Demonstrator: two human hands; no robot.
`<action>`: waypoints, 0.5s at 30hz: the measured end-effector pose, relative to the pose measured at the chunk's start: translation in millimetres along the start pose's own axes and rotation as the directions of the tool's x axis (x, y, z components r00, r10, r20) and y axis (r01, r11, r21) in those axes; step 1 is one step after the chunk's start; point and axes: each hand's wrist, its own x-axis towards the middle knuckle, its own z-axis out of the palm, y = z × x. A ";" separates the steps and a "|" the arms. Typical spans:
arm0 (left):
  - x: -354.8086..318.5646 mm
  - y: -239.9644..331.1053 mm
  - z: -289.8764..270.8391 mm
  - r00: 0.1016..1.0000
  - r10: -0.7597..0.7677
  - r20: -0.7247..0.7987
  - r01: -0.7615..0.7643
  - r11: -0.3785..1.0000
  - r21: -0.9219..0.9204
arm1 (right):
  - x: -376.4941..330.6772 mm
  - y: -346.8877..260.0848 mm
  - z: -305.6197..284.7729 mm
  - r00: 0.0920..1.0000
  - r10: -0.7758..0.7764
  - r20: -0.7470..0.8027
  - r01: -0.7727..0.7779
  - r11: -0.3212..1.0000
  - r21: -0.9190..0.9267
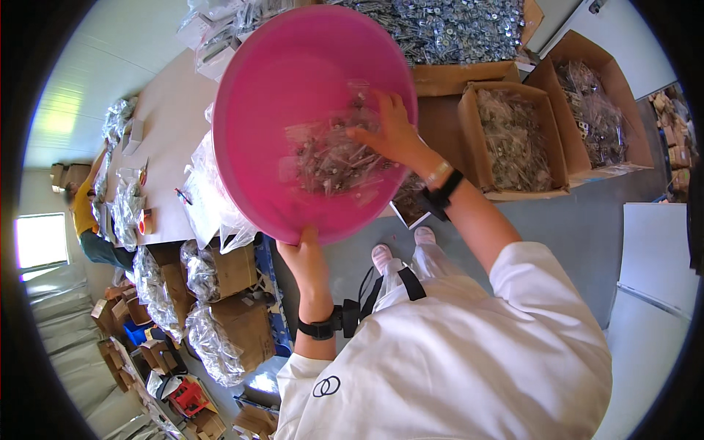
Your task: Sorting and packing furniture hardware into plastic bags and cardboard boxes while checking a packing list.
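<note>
A large round pink basin [293, 81] is held up in front of me, tilted so that its inside shows. My left hand [305, 258] grips its near rim, with the fingers partly hidden beneath it. In the basin lies a heap of small clear plastic bags of metal hardware [334, 158], blurred in places. My right hand [396, 136] reaches over the basin's right side, at the edge of this heap. Its fingers and thumb are spread apart, and nothing shows in its grasp.
Cardboard boxes [471, 110] of bagged hardware stand to the right. Loose metal parts [462, 29] are piled at the far side. On the left runs a long table [172, 95] with clear bags and tape, where a person in yellow [82, 205] bends. Cartons [238, 330] stand below.
</note>
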 end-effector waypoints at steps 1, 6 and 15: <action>-3.3 -0.1 3.9 1.000 0.002 0.004 -0.002 1.000 0.000 | 5.4 4.6 13.4 1.000 0.000 -0.004 0.000 1.000 -0.001; -9.2 -7.1 11.5 1.000 -0.021 -0.020 0.021 1.000 -0.005 | -8.3 -0.1 43.0 0.869 0.277 0.411 -0.264 0.960 -0.090; -7.1 -4.2 20.9 0.998 -0.033 -0.060 0.029 0.997 -0.072 | -40.7 -24.6 31.1 0.904 0.018 0.427 0.103 0.961 -0.258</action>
